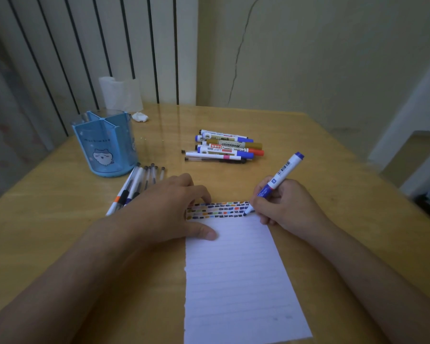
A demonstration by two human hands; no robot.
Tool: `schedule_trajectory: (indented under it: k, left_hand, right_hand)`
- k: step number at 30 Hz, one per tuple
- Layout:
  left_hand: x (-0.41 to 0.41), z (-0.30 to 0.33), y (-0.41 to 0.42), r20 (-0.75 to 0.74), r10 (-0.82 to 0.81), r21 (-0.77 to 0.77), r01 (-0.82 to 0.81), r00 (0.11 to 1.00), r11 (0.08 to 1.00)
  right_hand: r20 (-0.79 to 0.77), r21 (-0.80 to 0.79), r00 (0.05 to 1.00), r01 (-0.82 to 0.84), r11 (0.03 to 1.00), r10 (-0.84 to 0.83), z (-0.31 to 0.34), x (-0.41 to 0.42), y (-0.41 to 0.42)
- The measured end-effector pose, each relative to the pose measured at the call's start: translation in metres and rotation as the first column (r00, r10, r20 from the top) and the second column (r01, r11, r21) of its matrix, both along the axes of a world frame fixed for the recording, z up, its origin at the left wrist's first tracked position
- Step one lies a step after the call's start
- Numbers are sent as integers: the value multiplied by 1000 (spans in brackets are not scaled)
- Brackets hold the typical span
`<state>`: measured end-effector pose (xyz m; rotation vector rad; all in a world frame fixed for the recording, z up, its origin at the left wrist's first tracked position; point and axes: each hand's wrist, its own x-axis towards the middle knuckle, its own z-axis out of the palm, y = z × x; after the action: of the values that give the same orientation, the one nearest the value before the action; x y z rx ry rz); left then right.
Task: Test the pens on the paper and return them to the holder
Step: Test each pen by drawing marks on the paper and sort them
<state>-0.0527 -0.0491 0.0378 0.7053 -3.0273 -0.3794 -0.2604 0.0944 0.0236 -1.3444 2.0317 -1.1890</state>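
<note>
A lined sheet of paper (pixel 236 274) lies on the wooden table (pixel 320 150), its top rows filled with short coloured marks. My right hand (pixel 287 204) grips a blue whiteboard marker (pixel 278 178), whose tip touches the paper at the right end of the marks. My left hand (pixel 170 209) presses flat on the paper's upper left corner. A blue pen holder (pixel 104 145) stands at the back left. Several markers (pixel 227 146) lie in a pile behind the paper. Several thin pens (pixel 137 184) lie beside the holder, partly hidden by my left hand.
A white paper roll (pixel 121 94) stands at the back of the table near the wall, with a crumpled tissue (pixel 140 117) beside it. The table's right edge runs diagonally past my right arm.
</note>
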Motion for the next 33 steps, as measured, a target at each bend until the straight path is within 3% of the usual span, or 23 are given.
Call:
schedule_trajectory:
  k: [28, 33]
  left_hand:
    - [0, 5, 4, 19, 7, -9, -7, 1000, 1000]
    - [-1, 5, 4, 30, 8, -15, -7, 1000, 1000]
  right_hand:
    - [-37, -21, 999, 0, 1000, 0, 2, 2, 1]
    - [-115, -3, 993, 27, 1000, -27, 3, 2, -1]
